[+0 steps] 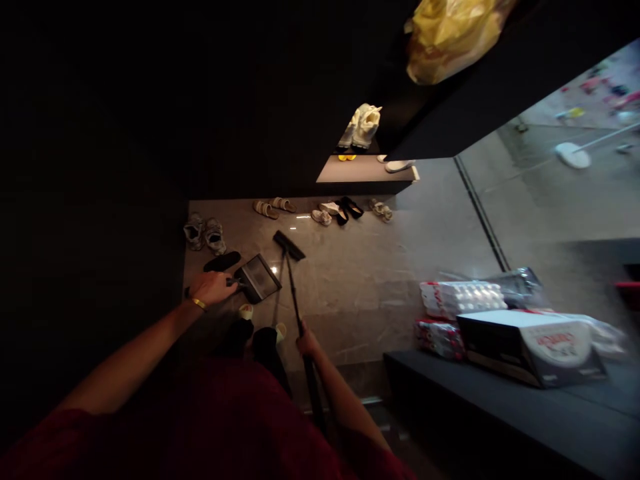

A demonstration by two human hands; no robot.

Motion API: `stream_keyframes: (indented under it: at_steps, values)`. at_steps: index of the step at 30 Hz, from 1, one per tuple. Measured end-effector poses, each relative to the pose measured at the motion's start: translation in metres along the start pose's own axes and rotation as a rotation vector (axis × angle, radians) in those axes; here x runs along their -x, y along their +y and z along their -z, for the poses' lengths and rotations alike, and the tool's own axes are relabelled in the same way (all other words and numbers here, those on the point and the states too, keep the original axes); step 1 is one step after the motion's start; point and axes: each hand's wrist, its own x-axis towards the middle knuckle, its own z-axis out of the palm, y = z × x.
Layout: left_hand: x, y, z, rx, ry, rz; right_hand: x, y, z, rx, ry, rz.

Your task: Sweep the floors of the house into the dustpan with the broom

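Note:
My left hand (214,288) is closed round the handle of a dark dustpan (259,279), which is held over the tiled floor with its opening toward the right. My right hand (308,341) grips the long pole of a black broom (289,245). The broom's head lies on the floor ahead and to the right of the dustpan, apart from it. A dark flat shoe or slipper (223,261) is just beyond my left hand. My own feet in pale slippers (281,332) stand below the dustpan.
Grey sneakers (214,236) stand at the left wall. Beige sandals (266,209), black shoes (353,207) and other pairs line the cabinet's foot. White sneakers (367,125) sit on a lit shelf, below a yellow bag (453,40). A box (533,347) and wrapped packs rest on a dark bench (450,387).

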Motion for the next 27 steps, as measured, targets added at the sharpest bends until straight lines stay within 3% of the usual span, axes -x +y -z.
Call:
stream_keyframes:
  at_steps: [4, 6, 9, 12, 15, 21, 24, 27]
  values:
    - [-0.010, 0.005, -0.003, -0.031, 0.012, -0.035, 0.078, 0.059, -0.034, -0.275, -0.248, -0.039]
    - [-0.012, 0.004, -0.004, -0.055, 0.017, -0.035, 0.105, 0.081, -0.041, -0.419, -0.291, -0.052]
    - [-0.011, -0.001, -0.009, -0.086, 0.005, -0.025, 0.128, 0.105, -0.043, -0.568, -0.165, -0.031]
    - [-0.001, -0.003, -0.014, -0.107, -0.013, -0.040, 0.127, 0.132, -0.031, -0.645, 0.033, -0.054]
    - [0.012, 0.002, -0.017, -0.143, -0.026, -0.082, 0.108, 0.170, 0.005, -0.637, 0.227, -0.184]
    - [0.029, 0.033, -0.019, -0.152, -0.011, -0.069, 0.055, 0.239, 0.117, -0.410, 0.417, -0.377]
    - [0.030, 0.048, -0.024, -0.136, -0.013, -0.011, 0.024, 0.247, 0.160, -0.344, 0.409, -0.410]
    - [0.030, 0.056, -0.031, -0.127, -0.004, 0.048, -0.017, 0.231, 0.177, -0.322, 0.367, -0.353]
